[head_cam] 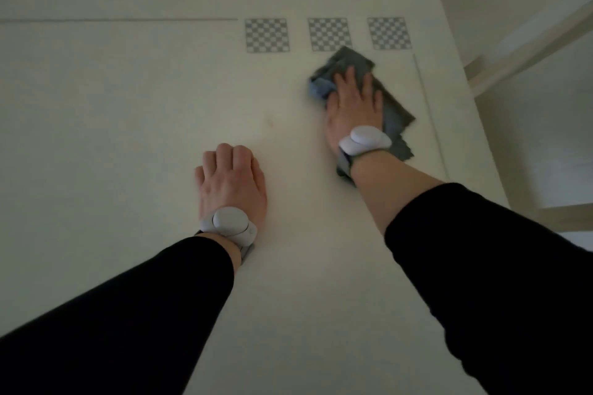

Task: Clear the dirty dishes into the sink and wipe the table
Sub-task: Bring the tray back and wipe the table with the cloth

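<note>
A pale cream table (128, 106) fills the view. My right hand (354, 106) lies flat on a grey-blue cloth (394, 119) at the table's far right, fingers spread and pressing the cloth onto the surface. The cloth is crumpled, and parts of it stick out past the fingertips and beside the wrist. My left hand (232, 183) rests on the table's middle with its fingers curled under and nothing in it. A faint smudge (269, 122) marks the table above the left hand. No dishes are in view.
Three checkered square markers (328, 34) lie in a row near the far edge. The table's right edge (462, 106) runs close to the cloth. A pale wooden chair frame (500, 64) stands beyond it on the right.
</note>
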The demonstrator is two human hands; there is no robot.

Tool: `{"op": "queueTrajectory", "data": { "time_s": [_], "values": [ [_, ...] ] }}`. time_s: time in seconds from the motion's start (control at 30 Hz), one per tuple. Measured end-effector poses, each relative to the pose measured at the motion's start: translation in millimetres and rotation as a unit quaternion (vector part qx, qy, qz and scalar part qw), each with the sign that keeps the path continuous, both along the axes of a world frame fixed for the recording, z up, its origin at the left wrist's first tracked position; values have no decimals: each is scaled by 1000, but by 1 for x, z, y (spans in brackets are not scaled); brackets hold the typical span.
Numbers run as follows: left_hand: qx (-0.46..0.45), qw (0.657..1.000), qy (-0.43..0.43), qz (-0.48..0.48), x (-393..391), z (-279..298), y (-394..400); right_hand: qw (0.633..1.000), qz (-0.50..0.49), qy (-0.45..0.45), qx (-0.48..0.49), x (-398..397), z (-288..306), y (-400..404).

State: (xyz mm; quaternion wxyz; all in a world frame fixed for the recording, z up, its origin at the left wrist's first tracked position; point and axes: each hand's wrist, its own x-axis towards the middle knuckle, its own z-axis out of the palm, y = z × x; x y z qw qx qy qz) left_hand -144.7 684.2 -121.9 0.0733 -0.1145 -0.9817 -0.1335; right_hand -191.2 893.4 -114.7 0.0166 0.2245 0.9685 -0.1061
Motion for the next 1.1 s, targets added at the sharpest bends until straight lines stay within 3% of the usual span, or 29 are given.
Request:
{"op": "queueTrajectory", "data": {
  "time_s": [0.27,0.5,0.9,1.1],
  "values": [
    [11,1000,-17,-8,-1,1,-3,972,233,-15,-5,-18,1,-72],
    [40,999,12,-17,-2,-4,-6,957,289,-23,-3,27,1,-77],
    [-3,1000,5,-19,-1,-6,-11,989,141,-29,21,124,-2,11],
    [-33,999,6,-33,-9,0,-4,999,27,-30,32,115,-1,50]
  ]
}}
